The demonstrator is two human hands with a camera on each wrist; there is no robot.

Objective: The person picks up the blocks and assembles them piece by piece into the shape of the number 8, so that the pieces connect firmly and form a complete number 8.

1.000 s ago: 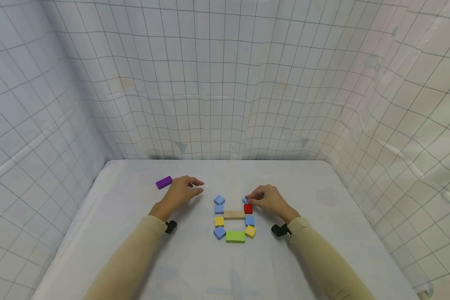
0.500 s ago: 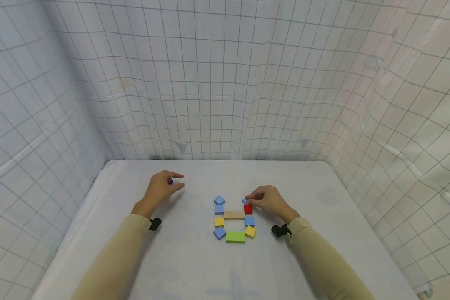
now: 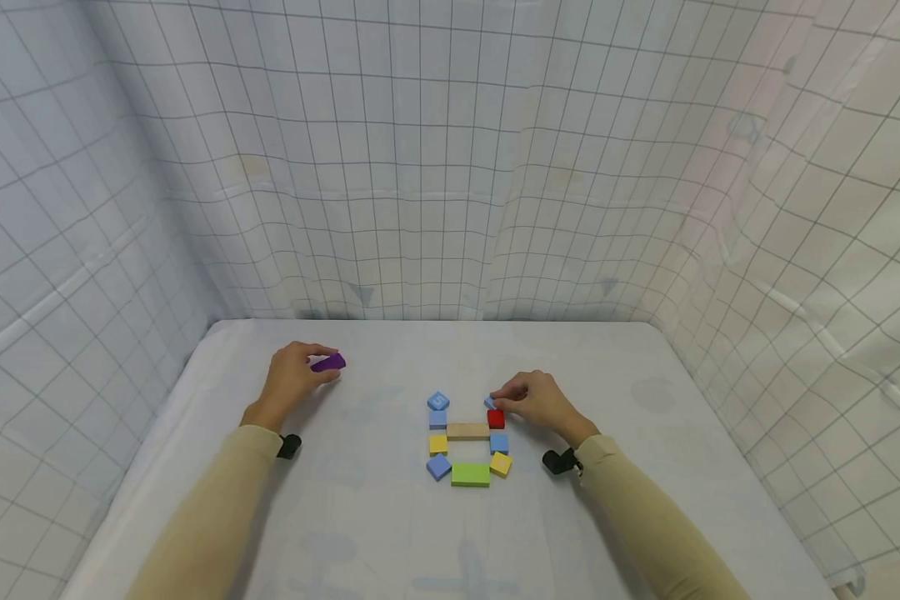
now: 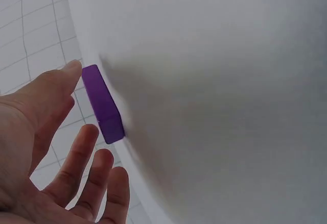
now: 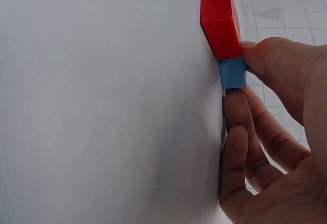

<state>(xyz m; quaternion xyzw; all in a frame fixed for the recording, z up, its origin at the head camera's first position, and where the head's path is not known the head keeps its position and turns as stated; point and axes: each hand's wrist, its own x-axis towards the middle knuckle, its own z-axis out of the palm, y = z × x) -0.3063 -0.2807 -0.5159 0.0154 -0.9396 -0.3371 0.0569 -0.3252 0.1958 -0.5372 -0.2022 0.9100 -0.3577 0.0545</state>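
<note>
At the left of the table lies a purple block, a long bar. My left hand is at it, thumb and index finger spread along its two sides. In the left wrist view the thumb tip is close beside the purple block, and the other fingers are loosely bent; contact is hard to tell. My right hand pinches a small blue block between thumb and fingers. That block stands against a red block, and the fingers hide much of it in the head view.
Left of the right hand, several blocks form an outline: a wooden bar across the middle, a green block at the near end, a yellow block and a blue diamond-set block on the left. Gridded curtains surround the table.
My left hand has moved left, away from the outline, to the purple block, and its fingers now flank it. The right hand has stayed in place on the blue block.
</note>
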